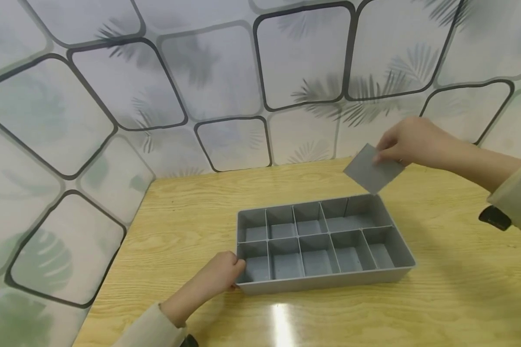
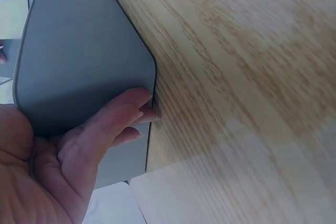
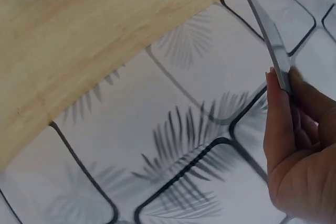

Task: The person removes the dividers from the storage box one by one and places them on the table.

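Observation:
A grey drawer organizer [image 1: 330, 279] sits on the wooden table, split by thin dividers into two rows of compartments. The back-right compartment [image 1: 351, 221] is wider than the others, with a vertical line on its back wall. My left hand [image 1: 219, 272] grips the organizer's near left corner, thumb over the rim. In the left wrist view its fingers [image 2: 115, 116] lie along the outer wall, tips near the table. Above the back-right corner, my right hand [image 1: 410, 142] pinches a thin grey divider plate [image 1: 369, 171] between thumb and fingers. The right wrist view shows this plate [image 3: 268, 30] nearly edge-on.
The wooden table [image 1: 178, 217] meets a patterned wall covering [image 1: 226, 72] at the back and along the left. A bright light reflection [image 1: 282, 323] shows on the tabletop in front of the organizer.

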{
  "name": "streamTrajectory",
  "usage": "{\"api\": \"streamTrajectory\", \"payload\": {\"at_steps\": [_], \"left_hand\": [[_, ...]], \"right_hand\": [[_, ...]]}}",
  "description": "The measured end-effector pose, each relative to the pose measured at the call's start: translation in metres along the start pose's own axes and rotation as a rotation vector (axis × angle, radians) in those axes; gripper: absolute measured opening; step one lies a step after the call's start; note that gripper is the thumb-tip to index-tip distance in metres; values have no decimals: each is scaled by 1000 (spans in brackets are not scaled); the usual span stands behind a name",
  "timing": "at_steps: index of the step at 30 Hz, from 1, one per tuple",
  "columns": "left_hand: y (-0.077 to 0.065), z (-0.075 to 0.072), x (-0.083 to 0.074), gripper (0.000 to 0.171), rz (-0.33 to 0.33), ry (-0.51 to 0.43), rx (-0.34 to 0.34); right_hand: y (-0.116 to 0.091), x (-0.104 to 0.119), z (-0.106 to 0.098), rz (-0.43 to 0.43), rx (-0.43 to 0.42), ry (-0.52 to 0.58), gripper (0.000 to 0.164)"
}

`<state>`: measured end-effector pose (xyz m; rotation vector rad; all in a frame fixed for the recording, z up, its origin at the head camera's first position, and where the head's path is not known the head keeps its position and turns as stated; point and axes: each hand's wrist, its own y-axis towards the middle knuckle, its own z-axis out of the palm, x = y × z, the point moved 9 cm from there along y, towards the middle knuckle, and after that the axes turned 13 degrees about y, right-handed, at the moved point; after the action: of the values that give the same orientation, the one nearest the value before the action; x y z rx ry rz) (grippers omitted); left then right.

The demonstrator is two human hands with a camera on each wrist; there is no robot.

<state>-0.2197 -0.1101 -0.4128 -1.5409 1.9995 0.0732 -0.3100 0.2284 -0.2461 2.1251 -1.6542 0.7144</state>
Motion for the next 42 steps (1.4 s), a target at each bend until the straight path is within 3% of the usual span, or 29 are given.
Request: {"api": "streamTrajectory", "payload": {"at_steps": [6, 18, 25, 31, 42], "left_hand": [[0, -2, 0, 22, -2, 15, -15], [-1, -3, 4, 24, -10, 36, -23], [0, 0, 4, 24, -13, -1, -20], [-1, -1, 6, 23, -32, -4, -25], [1, 0, 4, 24, -42, 13, -19]], "right_hand": [[7, -42, -13, 167, -57, 210, 40], [17, -133, 2, 312, -106, 449, 43], [23, -160, 13, 355, -105, 500, 47], [31, -180, 22, 396, -103, 551, 42], [35, -213, 34, 463, -121, 609, 49]]}}
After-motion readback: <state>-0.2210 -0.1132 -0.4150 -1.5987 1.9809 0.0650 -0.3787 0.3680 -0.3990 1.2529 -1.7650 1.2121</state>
